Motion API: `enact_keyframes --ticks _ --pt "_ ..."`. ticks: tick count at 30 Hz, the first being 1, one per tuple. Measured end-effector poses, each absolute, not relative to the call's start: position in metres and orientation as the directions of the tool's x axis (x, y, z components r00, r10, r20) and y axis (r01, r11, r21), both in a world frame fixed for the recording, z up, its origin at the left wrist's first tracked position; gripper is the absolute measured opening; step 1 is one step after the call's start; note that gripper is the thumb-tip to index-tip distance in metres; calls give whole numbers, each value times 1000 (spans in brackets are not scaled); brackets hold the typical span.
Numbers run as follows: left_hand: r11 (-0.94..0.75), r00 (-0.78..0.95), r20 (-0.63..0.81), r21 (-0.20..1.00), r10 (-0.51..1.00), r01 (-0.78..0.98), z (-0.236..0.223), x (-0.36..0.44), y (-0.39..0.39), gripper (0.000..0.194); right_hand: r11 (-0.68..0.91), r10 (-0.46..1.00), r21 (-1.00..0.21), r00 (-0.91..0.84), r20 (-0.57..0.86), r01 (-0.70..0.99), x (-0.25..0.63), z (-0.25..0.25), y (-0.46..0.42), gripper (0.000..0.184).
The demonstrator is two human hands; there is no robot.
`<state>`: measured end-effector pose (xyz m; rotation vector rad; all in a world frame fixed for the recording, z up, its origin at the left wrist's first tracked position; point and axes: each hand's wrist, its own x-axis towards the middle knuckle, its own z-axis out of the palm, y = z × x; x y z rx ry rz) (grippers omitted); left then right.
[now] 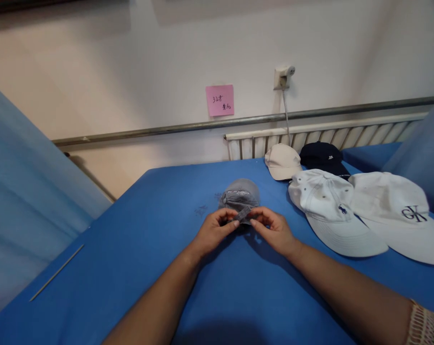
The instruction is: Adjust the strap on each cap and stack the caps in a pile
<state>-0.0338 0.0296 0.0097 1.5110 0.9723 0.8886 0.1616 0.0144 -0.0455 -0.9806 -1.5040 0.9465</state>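
Observation:
A grey cap (239, 192) lies on the blue table cover (138, 249) in the middle, its back toward me. My left hand (214, 231) and my right hand (273, 229) meet at the cap's rear. Both pinch the grey adjusting strap (243, 214) between thumb and fingers, one on each end. The strap runs slanted between the two hands. The rest of the cap rests flat on the cover, beyond my fingers.
To the right lie two white caps (332, 211) (396, 215), with a beige cap (282, 161) and a dark navy cap (323, 157) behind them. A thin stick (56, 273) lies at the left edge. A radiator (328, 136) and a pink note (220, 100) are on the wall.

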Motion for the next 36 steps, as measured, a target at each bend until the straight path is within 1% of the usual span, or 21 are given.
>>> enact_keyframes --ticks 3,6,8,10,13,15,20,26,29,33,36 --pt "-23 382 14 1000 924 17 6 -32 30 30 391 915 -906 -173 364 162 158 -42 9 31" --pt "-7 391 16 1000 920 -26 4 -30 29 32 453 882 -870 -241 405 196 156 -40 6 38" --pt "-11 395 24 999 918 -37 3 -29 28 32 475 868 -857 -267 419 199 155 -40 7 39" --pt "-14 401 25 999 916 -30 1 -28 28 32 479 864 -856 -279 420 194 156 -41 9 35" --pt "-12 402 14 1000 915 -8 0 -28 28 33 470 867 -865 -274 416 174 157 -42 13 23" --pt "-13 398 11 1000 917 2 -1 -28 27 33 476 865 -864 -262 428 161 158 -43 15 19" --pt "-82 420 56 996 906 44 3 -27 24 25 499 858 -852 -231 459 162 160 -41 17 20" --pt "-231 423 165 967 891 110 7 -29 25 15 482 874 -855 -180 452 194 160 -40 17 21" --pt "-217 456 142 969 878 116 9 -32 25 16 465 883 -865 -162 440 189 160 -41 16 20" --pt "-181 482 105 977 870 114 11 -33 25 24 434 899 -890 -140 415 143 159 -43 17 19" --pt "-158 476 87 981 875 109 12 -32 25 26 428 902 -895 -130 412 130 159 -42 17 19"
